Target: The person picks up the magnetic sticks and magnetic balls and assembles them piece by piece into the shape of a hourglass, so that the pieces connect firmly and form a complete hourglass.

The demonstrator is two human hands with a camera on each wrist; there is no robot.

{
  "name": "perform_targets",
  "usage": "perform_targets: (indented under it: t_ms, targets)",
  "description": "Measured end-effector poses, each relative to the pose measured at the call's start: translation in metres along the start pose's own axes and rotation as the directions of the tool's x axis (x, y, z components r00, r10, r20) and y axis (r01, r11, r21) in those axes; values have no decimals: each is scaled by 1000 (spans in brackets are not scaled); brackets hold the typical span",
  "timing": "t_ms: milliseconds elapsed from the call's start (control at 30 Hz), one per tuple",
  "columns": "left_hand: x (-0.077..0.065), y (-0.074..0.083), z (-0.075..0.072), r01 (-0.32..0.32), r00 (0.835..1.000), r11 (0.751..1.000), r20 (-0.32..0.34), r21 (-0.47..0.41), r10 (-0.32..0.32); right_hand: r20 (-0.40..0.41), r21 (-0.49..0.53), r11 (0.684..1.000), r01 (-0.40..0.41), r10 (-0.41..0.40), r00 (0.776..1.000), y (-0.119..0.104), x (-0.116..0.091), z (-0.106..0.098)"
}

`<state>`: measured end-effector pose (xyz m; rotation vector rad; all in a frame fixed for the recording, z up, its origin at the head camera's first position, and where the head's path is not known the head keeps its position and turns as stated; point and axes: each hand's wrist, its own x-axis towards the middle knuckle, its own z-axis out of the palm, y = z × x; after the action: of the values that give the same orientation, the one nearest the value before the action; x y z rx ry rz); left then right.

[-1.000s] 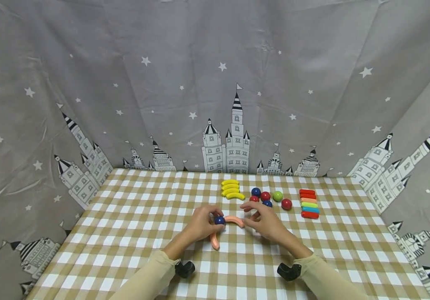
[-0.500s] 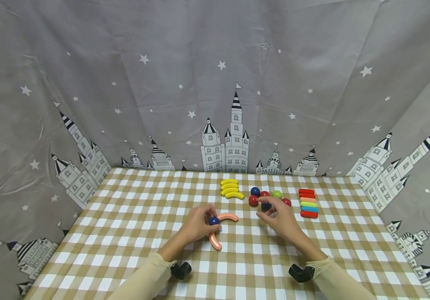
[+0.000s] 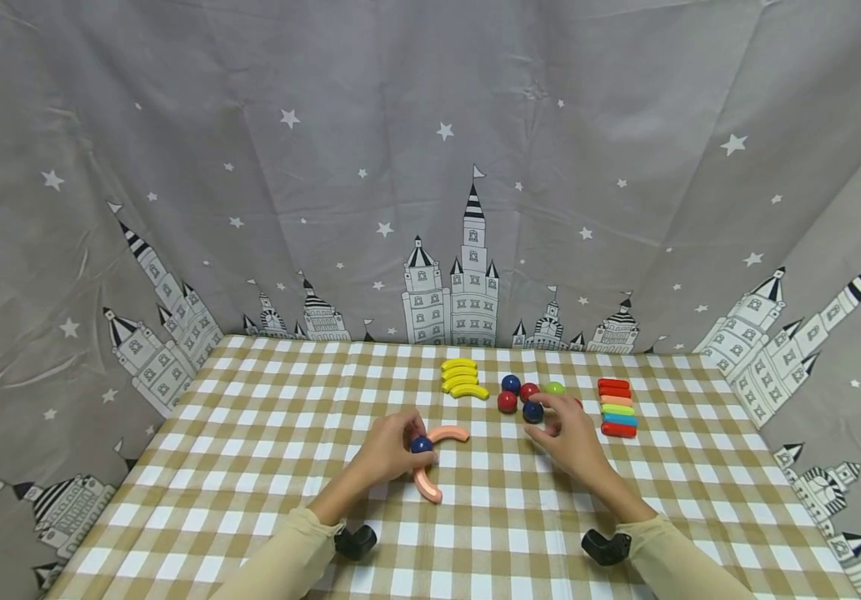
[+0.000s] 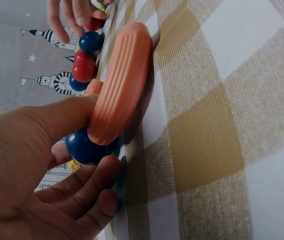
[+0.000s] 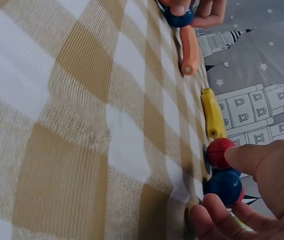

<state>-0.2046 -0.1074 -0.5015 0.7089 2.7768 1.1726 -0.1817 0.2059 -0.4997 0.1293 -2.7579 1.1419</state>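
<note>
My left hand (image 3: 385, 448) grips a dark blue ball (image 3: 421, 445) low over the cloth. Two curved salmon-orange sticks extend from this ball: the far stick (image 3: 448, 433) points right and the near stick (image 3: 427, 486) points toward me. In the left wrist view the thumb presses by the ribbed orange stick (image 4: 124, 82), with fingertips under the ball. My right hand (image 3: 571, 437) has its thumb and fingers spread around another dark blue ball (image 3: 532, 412). In the right wrist view a gap shows between the thumb and that blue ball (image 5: 223, 187); fingertip contact is unclear.
Around the right hand sit a red ball (image 3: 507, 402), another red ball (image 3: 528, 392), a blue ball (image 3: 510, 383) and a green ball (image 3: 554, 387). Several yellow curved sticks (image 3: 460, 377) lie behind. Short coloured rods (image 3: 618, 408) line up at right on the checked tablecloth (image 3: 287, 417).
My right hand has left the far orange stick's end and moved right and back to the blue ball. My left hand has shifted slightly left with its ball and both sticks.
</note>
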Motion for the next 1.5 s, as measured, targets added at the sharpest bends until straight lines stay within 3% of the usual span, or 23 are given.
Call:
perform_targets:
  t_ms: [500, 867, 1200, 1500]
  targets:
    - [1, 1, 0, -9, 1000, 1000, 0, 5, 9, 34, 21, 997, -72, 72, 997, 2, 11, 3]
    - [12, 11, 5, 35, 999, 998, 26, 59, -36, 44, 29, 997, -68, 66, 997, 7, 12, 5]
    - [27, 11, 12, -63, 997, 996, 51, 61, 60, 68, 41, 998, -48, 45, 997, 8, 10, 6]
    - [37, 12, 19, -129, 991, 984, 63, 127, 122, 102, 39, 999, -30, 26, 994, 9, 8, 6]
